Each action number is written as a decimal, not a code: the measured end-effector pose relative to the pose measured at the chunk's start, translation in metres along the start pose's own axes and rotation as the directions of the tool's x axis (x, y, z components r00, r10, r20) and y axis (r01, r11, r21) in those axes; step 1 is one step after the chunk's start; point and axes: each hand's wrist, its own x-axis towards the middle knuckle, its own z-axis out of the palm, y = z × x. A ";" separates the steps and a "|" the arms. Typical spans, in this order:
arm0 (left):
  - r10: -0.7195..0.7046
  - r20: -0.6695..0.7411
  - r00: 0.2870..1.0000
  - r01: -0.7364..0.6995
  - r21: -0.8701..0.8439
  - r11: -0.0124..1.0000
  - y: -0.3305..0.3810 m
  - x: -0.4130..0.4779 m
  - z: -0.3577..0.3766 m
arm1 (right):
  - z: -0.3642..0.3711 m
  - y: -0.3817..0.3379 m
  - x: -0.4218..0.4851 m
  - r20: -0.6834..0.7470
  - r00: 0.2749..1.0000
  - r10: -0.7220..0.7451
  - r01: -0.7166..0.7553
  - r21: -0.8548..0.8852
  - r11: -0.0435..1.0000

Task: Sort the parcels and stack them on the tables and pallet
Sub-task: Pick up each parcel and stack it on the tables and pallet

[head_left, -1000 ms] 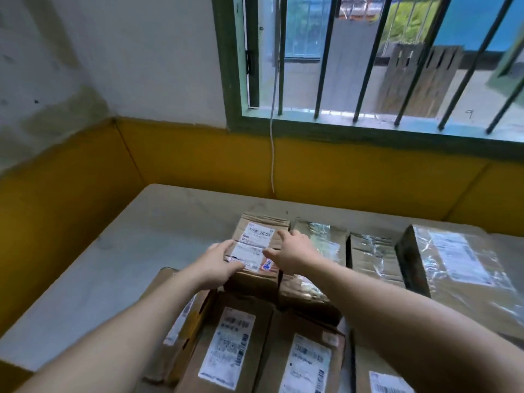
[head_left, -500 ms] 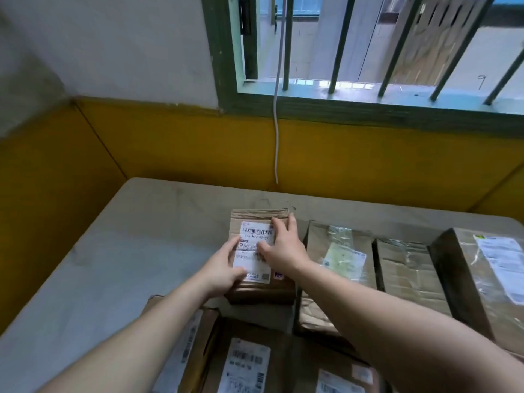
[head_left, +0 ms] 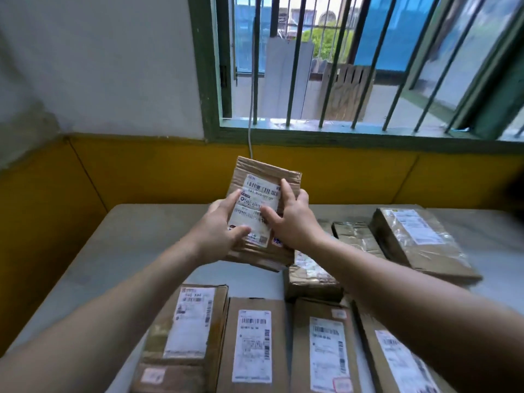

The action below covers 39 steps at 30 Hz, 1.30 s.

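Above table, left hand and right hand flank parcel.

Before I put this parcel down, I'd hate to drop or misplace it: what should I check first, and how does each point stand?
1. Grip: left hand and right hand both hold the small cardboard parcel by its sides: ok.
2. Clearance: it hangs tilted above the table, apart from the near row of parcels: ok.
3. Shipping label faces you, with thumbs over part of it: ok.
4. Label text legible: cannot tell, too blurred.
5. Bare tabletop on the left for setting down: ok.
6. Pallet within reach: cannot tell, not in view.
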 end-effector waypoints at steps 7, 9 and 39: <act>0.152 0.142 0.978 -0.136 -0.116 0.984 0.078 -0.044 0.042 | -0.089 -0.002 -0.086 -0.139 0.988 0.065 -0.075 -0.068 0.995; 0.210 0.171 0.963 -0.179 -0.182 0.967 0.103 -0.048 0.064 | -0.122 0.005 -0.108 -0.215 0.974 0.074 -0.098 -0.104 0.990; 0.671 0.623 0.402 -0.671 -0.298 0.679 0.514 -0.147 0.686 | -0.613 0.351 -0.514 -0.845 0.352 0.403 -0.612 0.118 0.782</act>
